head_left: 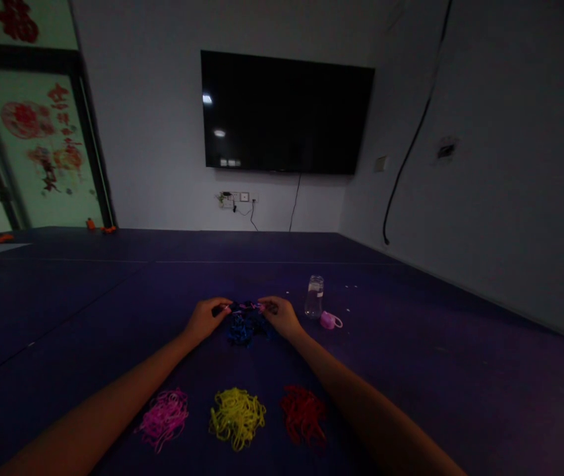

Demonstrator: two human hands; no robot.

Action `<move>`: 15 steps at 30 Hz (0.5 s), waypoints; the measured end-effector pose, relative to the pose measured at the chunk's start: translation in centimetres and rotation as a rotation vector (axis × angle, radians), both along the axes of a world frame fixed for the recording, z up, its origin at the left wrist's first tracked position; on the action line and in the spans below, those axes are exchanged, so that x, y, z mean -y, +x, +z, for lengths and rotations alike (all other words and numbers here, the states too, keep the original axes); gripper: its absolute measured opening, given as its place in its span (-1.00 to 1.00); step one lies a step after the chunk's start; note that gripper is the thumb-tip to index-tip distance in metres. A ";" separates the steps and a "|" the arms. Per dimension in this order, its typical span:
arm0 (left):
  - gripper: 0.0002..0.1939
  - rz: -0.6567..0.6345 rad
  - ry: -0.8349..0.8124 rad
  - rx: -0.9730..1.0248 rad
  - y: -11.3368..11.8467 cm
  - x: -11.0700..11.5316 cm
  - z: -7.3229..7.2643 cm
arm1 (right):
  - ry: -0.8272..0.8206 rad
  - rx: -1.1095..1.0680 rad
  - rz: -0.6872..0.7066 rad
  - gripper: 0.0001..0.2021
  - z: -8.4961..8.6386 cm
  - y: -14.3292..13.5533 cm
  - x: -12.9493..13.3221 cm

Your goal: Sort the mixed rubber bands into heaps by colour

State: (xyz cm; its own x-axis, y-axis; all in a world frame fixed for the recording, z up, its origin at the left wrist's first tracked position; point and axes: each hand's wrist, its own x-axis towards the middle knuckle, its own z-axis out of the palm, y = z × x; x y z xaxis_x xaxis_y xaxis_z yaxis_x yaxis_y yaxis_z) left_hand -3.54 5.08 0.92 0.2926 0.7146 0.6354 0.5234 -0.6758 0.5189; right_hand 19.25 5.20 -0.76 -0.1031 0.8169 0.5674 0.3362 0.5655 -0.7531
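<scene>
The left hand (206,318) and right hand (282,318) pinch a thin pink-and-dark strand (247,305) between them, beside tangled blue strings (242,330).

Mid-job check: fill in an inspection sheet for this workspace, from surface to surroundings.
Surface: dark blue-purple table, thin seams visible.
Things: blue pile at the hands; pink pile, yellow pile and red pile in a row nearer the person.
Clutter: clear bottle, upright and uncapped, pink lid beside it; small white scraps nearby.
Hands: fingers of left hand and right hand pinch a partly pink strand; finer detail too dark.
Cables: black cable down the right wall; thin ones below the TV; near the hands, nothing seen.
Surroundings: wall-mounted TV, screen dark; decorated door at left.
</scene>
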 end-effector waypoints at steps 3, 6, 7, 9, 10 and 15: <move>-0.81 -0.007 -0.021 0.006 0.0 -0.1 -0.2 | 0.002 0.014 -0.009 -0.80 0.2 0.0 0.2; -0.81 0.018 -0.013 -0.003 0.0 -0.1 -0.2 | -0.012 0.022 -0.023 -0.80 0.3 0.0 0.3; -0.82 0.024 -0.003 -0.011 0.0 -0.1 -0.1 | -0.015 0.022 -0.023 -0.81 0.3 0.0 0.3; -0.82 0.030 0.024 -0.029 0.1 0.0 0.0 | -0.016 0.014 -0.020 -0.82 0.3 0.0 0.3; -0.82 0.028 0.037 -0.037 0.1 0.1 0.1 | -0.016 0.008 -0.019 -0.82 0.3 0.0 0.3; -0.83 0.018 0.054 -0.057 0.1 0.3 0.4 | -0.021 -0.023 -0.010 -0.83 0.1 0.0 0.2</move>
State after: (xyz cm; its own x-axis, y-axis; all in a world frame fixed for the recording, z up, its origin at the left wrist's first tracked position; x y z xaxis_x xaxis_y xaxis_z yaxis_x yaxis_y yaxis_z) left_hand -3.40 4.77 1.28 0.3165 0.6849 0.6563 0.5632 -0.6924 0.4509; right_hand 19.25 4.98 -0.71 -0.0814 0.8297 0.5522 0.3240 0.5460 -0.7726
